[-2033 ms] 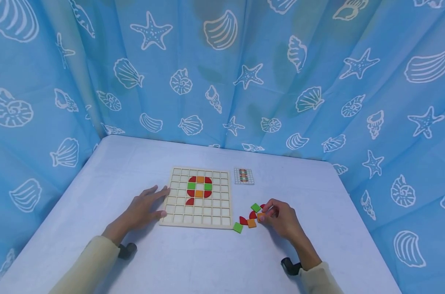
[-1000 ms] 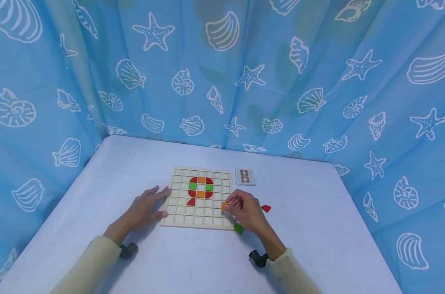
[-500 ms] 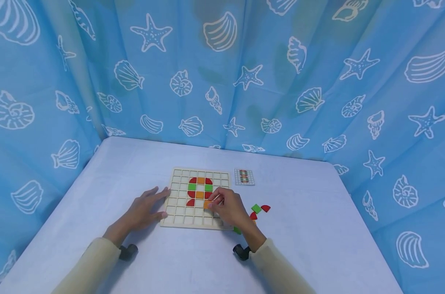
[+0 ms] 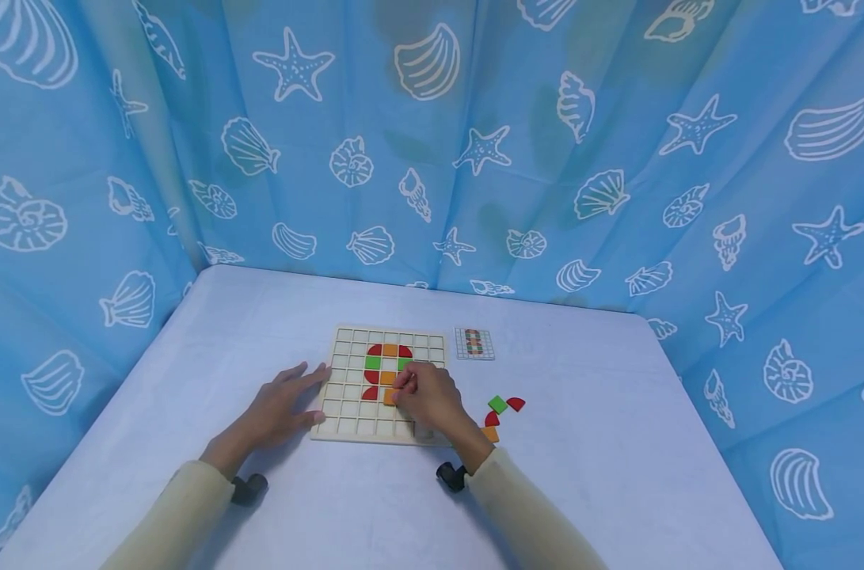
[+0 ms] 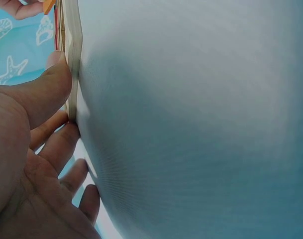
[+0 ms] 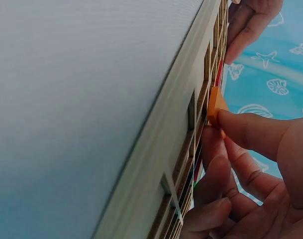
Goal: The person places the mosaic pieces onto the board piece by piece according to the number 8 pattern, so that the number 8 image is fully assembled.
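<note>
My right hand point(image 4: 432, 396) pinches an orange square tile point(image 4: 390, 397) between thumb and fingers, over the grid of a light wooden board point(image 4: 360, 438). In the right wrist view, the orange tile point(image 6: 214, 105) stands tilted at the grid. Red quarter-round, green and orange tiles form a ring on the board; my right fingers hide its lower right. Just left of the held tile lies a red quarter-round tile point(image 4: 370, 393). My left hand point(image 4: 275, 408) rests at the board's left side, thumb and index finger spread along the edge point(image 5: 74, 55).
Right of the board lie loose tiles: a green square point(image 4: 498, 404), two red quarter-rounds point(image 4: 516, 404) and an orange square point(image 4: 489, 434). A small pattern card point(image 4: 474, 343) lies by the upper right corner. A blue shell-print curtain point(image 4: 432, 158) surrounds the white table point(image 4: 260, 309).
My right hand has picked up the orange tile from the loose tiles and carried it left across the board, to the spot beside the lower red tile. My left hand has stayed in place.
</note>
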Demonstrator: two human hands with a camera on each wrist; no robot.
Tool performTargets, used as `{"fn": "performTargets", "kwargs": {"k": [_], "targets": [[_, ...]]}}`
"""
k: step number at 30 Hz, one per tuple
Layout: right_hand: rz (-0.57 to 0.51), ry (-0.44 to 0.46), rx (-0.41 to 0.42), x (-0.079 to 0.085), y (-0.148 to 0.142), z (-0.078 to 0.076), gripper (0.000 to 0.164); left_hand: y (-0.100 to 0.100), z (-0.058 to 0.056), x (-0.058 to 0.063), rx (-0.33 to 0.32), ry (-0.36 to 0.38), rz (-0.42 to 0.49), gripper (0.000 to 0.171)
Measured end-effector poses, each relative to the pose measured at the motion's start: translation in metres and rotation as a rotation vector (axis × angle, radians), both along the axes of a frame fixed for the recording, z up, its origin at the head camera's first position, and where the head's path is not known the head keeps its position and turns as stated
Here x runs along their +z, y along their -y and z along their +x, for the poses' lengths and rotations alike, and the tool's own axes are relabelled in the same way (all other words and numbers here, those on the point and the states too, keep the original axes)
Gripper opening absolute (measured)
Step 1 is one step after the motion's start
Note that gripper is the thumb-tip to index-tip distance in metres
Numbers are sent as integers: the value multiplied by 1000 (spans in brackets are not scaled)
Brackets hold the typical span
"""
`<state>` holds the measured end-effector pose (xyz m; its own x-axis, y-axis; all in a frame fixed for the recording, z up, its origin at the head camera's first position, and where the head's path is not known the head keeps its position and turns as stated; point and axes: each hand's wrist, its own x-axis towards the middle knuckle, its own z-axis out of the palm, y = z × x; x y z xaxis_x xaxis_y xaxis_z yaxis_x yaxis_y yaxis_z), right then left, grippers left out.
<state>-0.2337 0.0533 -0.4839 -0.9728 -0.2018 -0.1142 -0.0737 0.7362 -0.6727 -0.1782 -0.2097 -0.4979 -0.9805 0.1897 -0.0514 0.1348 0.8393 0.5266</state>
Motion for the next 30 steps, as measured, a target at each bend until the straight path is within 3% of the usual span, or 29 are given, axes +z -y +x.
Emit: {"fn": "performTargets", "kwargs": {"k": [17, 30], "targets": [[73, -13, 7, 1, 9, -10, 17, -1, 0, 0, -12, -15, 4, 80], [41, -42, 53, 1, 8, -9, 17, -2, -1, 3, 5, 23, -1, 81]]}}
